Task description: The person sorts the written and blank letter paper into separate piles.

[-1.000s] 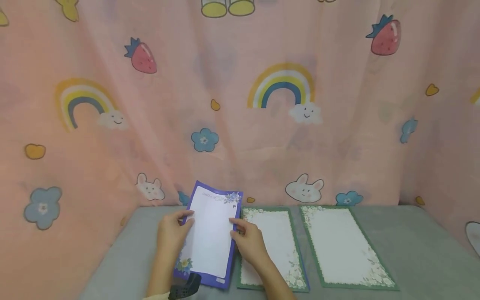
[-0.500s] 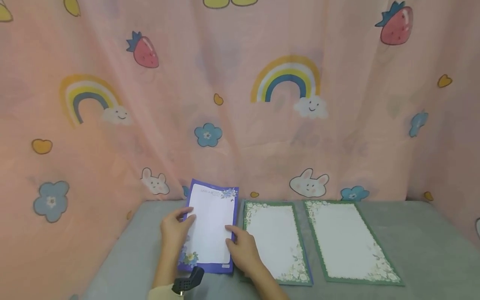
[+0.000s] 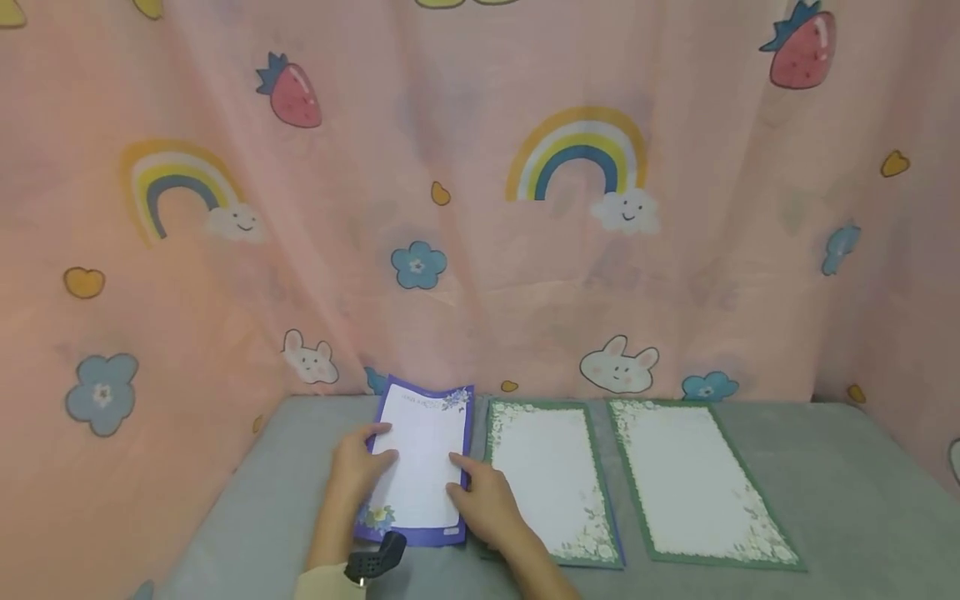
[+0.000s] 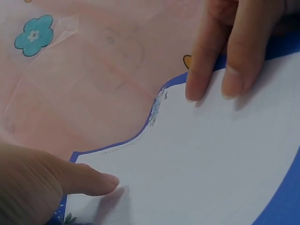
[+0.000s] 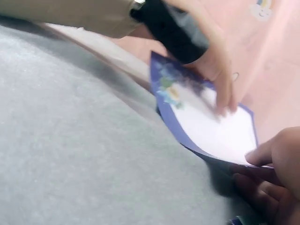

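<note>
A sheet of stationery paper with a purple border, a white middle and blue and yellow flowers in its corners is between both hands, its top edge bowed. My left hand grips its left edge, thumb and a finger on the white face. At the right edge my right hand pinches the paper. In the right wrist view, the right thumb lies on top and the other fingers are under the sheet, which is curved above the grey surface. The left wrist view shows a wavy far edge on the sheet.
Two green-bordered floral sheets lie flat to the right, one nearer with a blue edge showing beneath it, another farther right. A grey cloth-covered table meets a pink patterned curtain. A black device sits on the left wrist.
The purple sheet has straightened and come down, its top edge now lower and more bowed. My left thumb and finger have spread farther apart on it. The green-bordered sheets stay in place.
</note>
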Demonstrator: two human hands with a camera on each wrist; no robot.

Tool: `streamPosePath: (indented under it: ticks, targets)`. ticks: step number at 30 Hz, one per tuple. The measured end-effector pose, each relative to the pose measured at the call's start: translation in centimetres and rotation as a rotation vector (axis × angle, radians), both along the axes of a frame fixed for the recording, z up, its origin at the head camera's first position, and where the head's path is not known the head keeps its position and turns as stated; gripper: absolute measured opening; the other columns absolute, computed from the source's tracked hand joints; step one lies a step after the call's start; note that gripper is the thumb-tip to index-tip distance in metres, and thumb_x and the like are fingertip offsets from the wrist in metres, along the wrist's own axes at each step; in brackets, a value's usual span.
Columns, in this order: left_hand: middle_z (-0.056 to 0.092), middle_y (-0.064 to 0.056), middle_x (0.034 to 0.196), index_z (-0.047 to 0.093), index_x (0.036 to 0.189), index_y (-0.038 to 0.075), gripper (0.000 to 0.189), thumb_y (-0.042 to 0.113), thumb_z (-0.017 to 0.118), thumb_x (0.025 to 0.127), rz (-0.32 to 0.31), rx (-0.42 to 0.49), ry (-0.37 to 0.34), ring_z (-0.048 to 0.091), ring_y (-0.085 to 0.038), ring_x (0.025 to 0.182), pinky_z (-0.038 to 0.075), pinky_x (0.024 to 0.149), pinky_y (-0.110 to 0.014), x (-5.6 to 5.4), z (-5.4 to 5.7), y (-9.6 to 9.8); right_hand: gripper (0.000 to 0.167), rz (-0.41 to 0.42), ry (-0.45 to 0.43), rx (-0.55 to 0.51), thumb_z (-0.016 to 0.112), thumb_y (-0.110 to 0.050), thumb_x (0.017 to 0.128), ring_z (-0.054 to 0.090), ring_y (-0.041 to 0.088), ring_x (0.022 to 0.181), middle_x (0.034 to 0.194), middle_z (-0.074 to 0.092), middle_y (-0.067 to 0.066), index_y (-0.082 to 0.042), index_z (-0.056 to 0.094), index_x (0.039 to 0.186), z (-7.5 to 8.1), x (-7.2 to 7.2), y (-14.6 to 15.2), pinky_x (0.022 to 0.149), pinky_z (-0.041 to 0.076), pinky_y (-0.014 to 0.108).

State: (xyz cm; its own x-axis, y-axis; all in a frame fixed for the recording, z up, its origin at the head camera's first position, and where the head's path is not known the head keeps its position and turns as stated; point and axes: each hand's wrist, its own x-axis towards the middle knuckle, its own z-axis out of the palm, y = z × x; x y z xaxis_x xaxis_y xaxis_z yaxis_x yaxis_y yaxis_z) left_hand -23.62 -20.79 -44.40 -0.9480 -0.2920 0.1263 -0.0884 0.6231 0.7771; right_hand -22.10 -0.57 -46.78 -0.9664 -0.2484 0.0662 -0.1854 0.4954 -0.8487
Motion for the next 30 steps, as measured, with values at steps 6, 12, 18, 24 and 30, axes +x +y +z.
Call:
streamPosePath:
  ticks: [6,12,18,24,30]
  targets:
    - [0.056,-0.033,0.139,0.067,0.127,-0.002,0.045,0.000,0.071,0.082,-0.027,-0.026,-0.022,0.047,-0.054,0.135,0.037,0.112,-0.063,-0.4,-1.2,-0.2,0.052,0.053,-0.052,-0.064,0.066,-0.017,0.092,0.035,0.009,0.052,0.064,0.041,-0.004,-0.002,0.057,0.141,0.0,-0.3,0.5,0.051,0.034,0.022]
    - [0.056,-0.031,0.140,0.066,0.128,0.000,0.044,0.001,0.070,0.084,-0.004,-0.031,-0.050,0.047,-0.052,0.136,0.037,0.113,-0.062,-0.3,-1.6,0.0,0.051,0.048,-0.051,-0.061,0.066,-0.018,0.092,0.036,0.009,0.052,0.064,0.042,-0.004,-0.003,0.058,0.140,0.0,-0.3,0.6,0.053,0.034,0.021]
    - [0.057,-0.029,0.141,0.067,0.127,0.001,0.042,0.003,0.071,0.085,0.001,-0.033,-0.066,0.047,-0.050,0.136,0.038,0.113,-0.062,-0.3,-1.8,0.1,0.047,0.003,0.032,-0.012,0.068,-0.016,0.090,0.035,0.008,0.051,0.064,0.041,-0.004,-0.003,0.064,0.134,-0.2,-0.1,0.4,0.055,0.036,0.022]
    - [0.057,-0.030,0.140,0.067,0.127,0.000,0.041,0.003,0.070,0.086,-0.011,-0.064,-0.048,0.048,-0.051,0.135,0.038,0.113,-0.061,-0.2,-2.0,-0.3,0.047,0.036,0.047,0.032,0.068,-0.018,0.091,0.033,0.008,0.049,0.061,0.038,-0.006,-0.002,0.062,0.135,0.0,0.0,0.5,0.052,0.033,0.022]
    - [0.057,-0.027,0.142,0.067,0.129,0.004,0.041,0.000,0.063,0.089,-0.015,-0.090,-0.071,0.048,-0.049,0.137,0.039,0.113,-0.061,-0.2,-1.5,-0.4,0.041,0.057,0.102,0.040,0.069,-0.018,0.091,0.033,0.005,0.047,0.059,0.039,-0.008,-0.001,0.067,0.128,0.3,0.1,0.5,0.051,0.033,0.021]
